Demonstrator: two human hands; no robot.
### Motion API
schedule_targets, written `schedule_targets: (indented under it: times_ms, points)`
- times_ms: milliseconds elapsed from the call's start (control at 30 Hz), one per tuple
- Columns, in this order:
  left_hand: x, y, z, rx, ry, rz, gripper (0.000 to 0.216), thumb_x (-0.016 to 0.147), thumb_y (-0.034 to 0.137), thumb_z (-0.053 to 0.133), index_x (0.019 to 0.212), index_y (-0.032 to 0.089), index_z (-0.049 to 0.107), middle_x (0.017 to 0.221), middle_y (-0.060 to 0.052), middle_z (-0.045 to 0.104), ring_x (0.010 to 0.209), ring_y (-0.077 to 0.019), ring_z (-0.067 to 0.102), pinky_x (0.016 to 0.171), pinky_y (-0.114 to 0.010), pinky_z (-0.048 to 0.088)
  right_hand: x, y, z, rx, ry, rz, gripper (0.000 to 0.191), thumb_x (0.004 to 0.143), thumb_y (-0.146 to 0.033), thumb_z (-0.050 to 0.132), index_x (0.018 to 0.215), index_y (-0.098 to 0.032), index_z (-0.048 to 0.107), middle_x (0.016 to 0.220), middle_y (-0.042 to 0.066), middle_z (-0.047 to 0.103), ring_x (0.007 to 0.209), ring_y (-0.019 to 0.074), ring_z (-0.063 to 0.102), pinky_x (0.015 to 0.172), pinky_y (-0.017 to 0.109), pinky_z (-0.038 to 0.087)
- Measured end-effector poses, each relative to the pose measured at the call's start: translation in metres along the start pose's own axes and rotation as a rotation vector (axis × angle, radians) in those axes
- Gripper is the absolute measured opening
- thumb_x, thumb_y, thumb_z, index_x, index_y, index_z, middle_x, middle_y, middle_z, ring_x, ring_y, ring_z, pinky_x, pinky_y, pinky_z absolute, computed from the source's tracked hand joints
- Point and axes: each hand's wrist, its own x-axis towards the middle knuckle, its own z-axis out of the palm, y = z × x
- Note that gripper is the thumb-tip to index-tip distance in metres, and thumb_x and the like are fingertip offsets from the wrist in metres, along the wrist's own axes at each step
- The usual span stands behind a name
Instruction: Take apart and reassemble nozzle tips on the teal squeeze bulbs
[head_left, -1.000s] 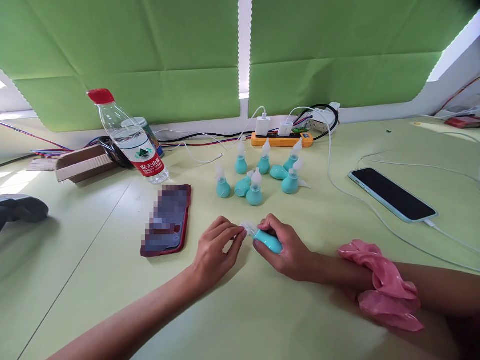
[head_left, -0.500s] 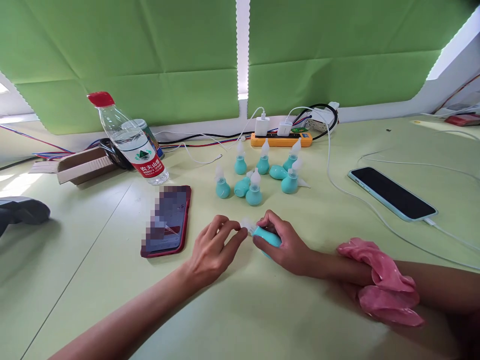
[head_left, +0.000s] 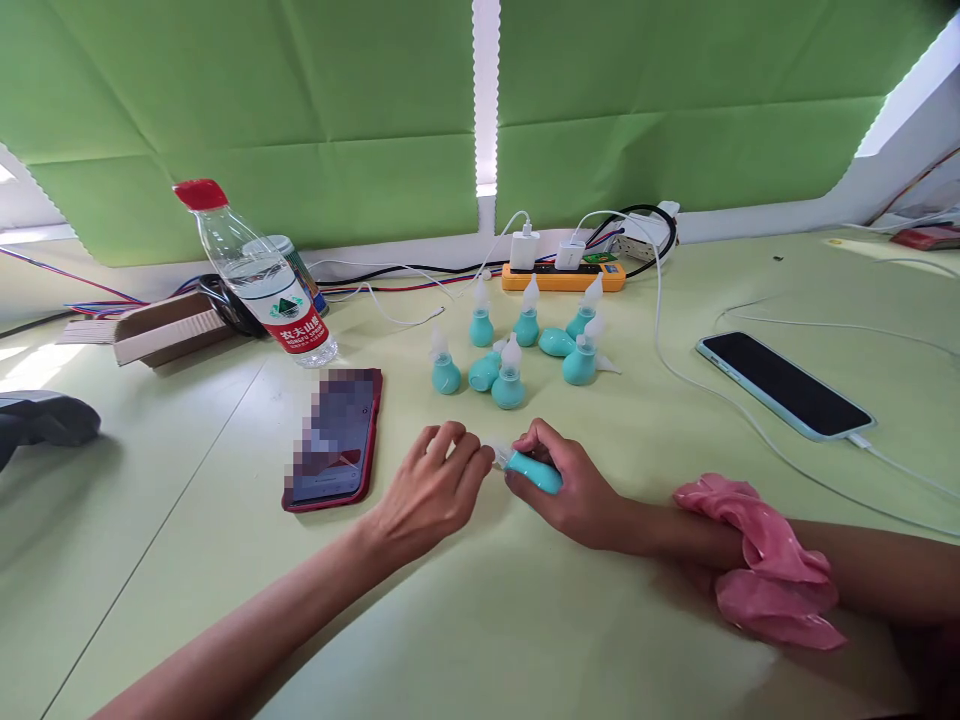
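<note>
Turquoise bulb aspirator (head_left: 536, 474) is held low over the near middle of the pale green table (head_left: 562, 640), its body lying slantwise in the right hand (head_left: 574, 495) and its narrow end directed to the left. The bulb is wrapped by the curled fingers and thumb of that hand. At its left end the translucent nozzle (head_left: 501, 455) is pinched between the thumb and fingertips of the left hand (head_left: 435, 490), which is turned with its back upward. How deeply the nozzle is seated cannot be told, as the joint is small and partly covered by fingers. Around the right forearm a pink gathered band (head_left: 757, 560) is worn.

Beyond the hands, six upright bulb aspirators (head_left: 508, 390) are loosely grouped, each topped by a translucent nozzle. Among them two more turquoise bulbs are laid on their sides, one toward the left (head_left: 486, 372) and one toward the right (head_left: 556, 342). At the far side, two white chargers (head_left: 524, 250) are plugged into an orange power strip (head_left: 562, 283).

To the left, a red-cased smartphone (head_left: 337, 440) is placed near the left hand; farther off, a red-capped water bottle (head_left: 262, 275) is seen beside an open cardboard box (head_left: 172, 335). To the right, a light-blue-cased smartphone (head_left: 784, 388) is connected to a white cable (head_left: 900, 470)
</note>
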Motion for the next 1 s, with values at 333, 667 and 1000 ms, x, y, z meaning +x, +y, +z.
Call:
schedule_targets:
  times_ms: [333,667,1000]
  points:
    - [0.008,-0.007,-0.008,-1.421,-0.278,-0.818,0.019,0.082,0.033,0.043,0.077,0.015,0.046,0.070,0.001,0.040,0.063,-0.0096,0.037,0.059,-0.022,0.034,-0.001,0.007,0.000,0.076,0.014,0.020,0.019,0.074,-0.025,0.052,0.076,-0.020,0.034,0.067,-0.004,0.038,0.058,0.0090,0.036,0.055,0.021,0.034]
    - [-0.002,-0.019,0.008,-0.436,-0.217,-0.598,0.015,0.083,0.022,0.040,0.077,0.014,0.052,0.075,-0.006,0.051,0.076,-0.0184,0.042,0.069,-0.032,0.038,0.001,0.005,-0.001,0.207,0.073,0.024,0.018,0.073,-0.024,0.055,0.079,-0.020,0.038,0.067,-0.003,0.045,0.059,0.0092,0.043,0.054,0.021,0.038]
    - [-0.002,-0.010,-0.001,-0.483,-0.015,-0.646,0.018,0.082,0.023,0.042,0.084,0.015,0.058,0.064,-0.001,0.056,0.056,-0.0109,0.046,0.054,-0.022,0.037,-0.001,0.008,0.000,0.021,0.005,-0.139,0.022,0.070,-0.023,0.059,0.087,-0.018,0.047,0.080,0.002,0.056,0.070,0.0128,0.052,0.064,0.024,0.043]
